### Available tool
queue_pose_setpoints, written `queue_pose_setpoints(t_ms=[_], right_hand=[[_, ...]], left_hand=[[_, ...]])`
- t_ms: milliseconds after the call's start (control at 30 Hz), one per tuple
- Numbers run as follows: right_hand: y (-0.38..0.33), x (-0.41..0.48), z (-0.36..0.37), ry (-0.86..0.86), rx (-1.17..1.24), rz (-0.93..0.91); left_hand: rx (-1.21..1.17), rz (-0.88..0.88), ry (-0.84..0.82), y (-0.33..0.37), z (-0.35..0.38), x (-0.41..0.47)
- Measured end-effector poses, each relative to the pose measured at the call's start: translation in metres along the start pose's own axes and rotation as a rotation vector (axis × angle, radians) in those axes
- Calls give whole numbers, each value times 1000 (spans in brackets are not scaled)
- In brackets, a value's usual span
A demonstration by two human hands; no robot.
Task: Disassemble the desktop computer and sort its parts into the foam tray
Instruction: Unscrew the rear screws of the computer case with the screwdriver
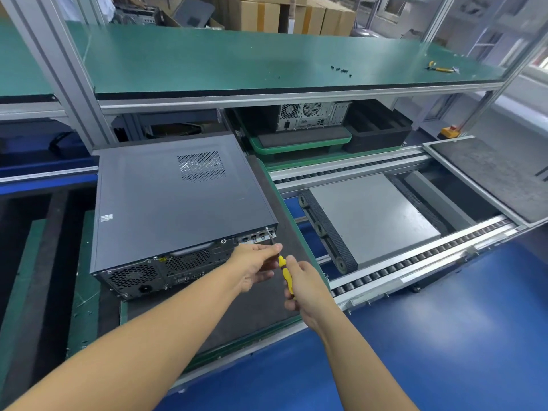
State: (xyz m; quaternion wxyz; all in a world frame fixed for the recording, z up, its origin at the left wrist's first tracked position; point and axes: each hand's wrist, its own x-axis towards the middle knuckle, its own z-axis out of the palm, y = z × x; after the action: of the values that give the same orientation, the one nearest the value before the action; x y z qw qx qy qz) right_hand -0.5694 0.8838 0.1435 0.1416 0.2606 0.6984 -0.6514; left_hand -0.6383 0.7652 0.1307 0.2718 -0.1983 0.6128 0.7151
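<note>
The right hand point(308, 289) is curled round the yellow handle of a screwdriver point(286, 274), whose shaft runs up and away from it to the rear corner of the desktop computer point(178, 203), which lies flat on the worktop point(252, 315) just left of both hands. The left hand point(255, 265), just left of the right one, holds its fingers straight beside the shaft; whether they touch it I cannot tell. The black foam tray point(382, 129) sits well beyond the hands, to the right.

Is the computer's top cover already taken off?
No, the computer lies closed under its dark vented panel, while the right hand holds a yellow screwdriver at its rear corner.
</note>
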Motion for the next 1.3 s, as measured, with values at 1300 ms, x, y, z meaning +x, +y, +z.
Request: queue_pose_setpoints(t_ms=[1300], right_hand=[[-1,-15,-3,-19,363,86]], left_hand=[[-224,-59,-35,10,6,4]])
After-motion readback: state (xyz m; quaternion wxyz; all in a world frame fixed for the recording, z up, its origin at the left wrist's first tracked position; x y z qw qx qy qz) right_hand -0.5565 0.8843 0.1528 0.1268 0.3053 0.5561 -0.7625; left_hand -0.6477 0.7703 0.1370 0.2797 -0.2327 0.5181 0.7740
